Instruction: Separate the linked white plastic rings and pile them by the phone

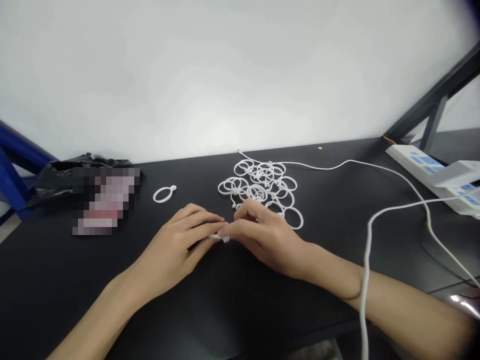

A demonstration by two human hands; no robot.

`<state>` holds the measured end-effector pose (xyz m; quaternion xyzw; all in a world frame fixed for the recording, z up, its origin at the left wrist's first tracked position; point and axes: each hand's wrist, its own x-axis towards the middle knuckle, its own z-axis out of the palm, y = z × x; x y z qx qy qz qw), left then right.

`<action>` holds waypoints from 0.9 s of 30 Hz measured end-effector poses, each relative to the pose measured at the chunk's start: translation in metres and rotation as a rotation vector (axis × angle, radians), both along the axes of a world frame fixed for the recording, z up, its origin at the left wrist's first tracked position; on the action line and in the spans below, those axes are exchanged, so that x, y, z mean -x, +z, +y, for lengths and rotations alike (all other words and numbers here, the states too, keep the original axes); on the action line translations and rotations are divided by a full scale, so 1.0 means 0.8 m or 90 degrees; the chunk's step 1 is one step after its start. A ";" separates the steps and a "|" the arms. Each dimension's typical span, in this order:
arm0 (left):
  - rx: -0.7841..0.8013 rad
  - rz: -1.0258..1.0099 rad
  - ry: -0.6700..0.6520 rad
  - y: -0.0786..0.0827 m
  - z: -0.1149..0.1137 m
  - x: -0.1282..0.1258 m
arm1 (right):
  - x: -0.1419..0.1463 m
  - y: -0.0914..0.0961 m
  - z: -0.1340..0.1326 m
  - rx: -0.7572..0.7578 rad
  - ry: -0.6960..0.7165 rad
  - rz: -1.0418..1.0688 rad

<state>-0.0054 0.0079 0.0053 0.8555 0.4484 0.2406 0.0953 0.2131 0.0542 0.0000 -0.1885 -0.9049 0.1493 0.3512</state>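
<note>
My left hand (pixel 183 240) and my right hand (pixel 262 232) meet fingertip to fingertip over the black table (pixel 225 300). Between them they pinch a small white plastic ring (pixel 220 237), mostly hidden by the fingers. Both hands have their fingers pressed together on it. Just behind my right hand lies a pile of several white plastic rings (pixel 262 187), tangled together. A single white ring (pixel 164 194) with a small loop lies apart on the table, to the left of the pile and beyond my left hand.
A white cable (pixel 369 240) runs from the pile across the table and over my right forearm. A white power strip (pixel 435 175) sits at the right edge. A crumpled black bag (pixel 71 170) lies at the back left, beside a blue frame (pixel 15 170). A white wall stands behind.
</note>
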 end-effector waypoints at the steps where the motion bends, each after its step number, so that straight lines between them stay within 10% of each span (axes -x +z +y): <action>1: -0.005 -0.007 0.000 -0.001 0.001 0.001 | 0.000 -0.001 0.000 0.022 0.000 -0.001; 14: -0.142 -0.015 0.011 -0.003 0.001 -0.001 | 0.005 0.002 -0.006 0.101 -0.070 0.012; 22: -0.170 0.154 0.369 -0.011 0.022 0.046 | 0.001 0.001 0.003 0.063 -0.134 0.038; 27: -0.134 0.264 0.401 -0.021 0.028 0.073 | 0.001 0.003 0.002 0.096 -0.097 0.033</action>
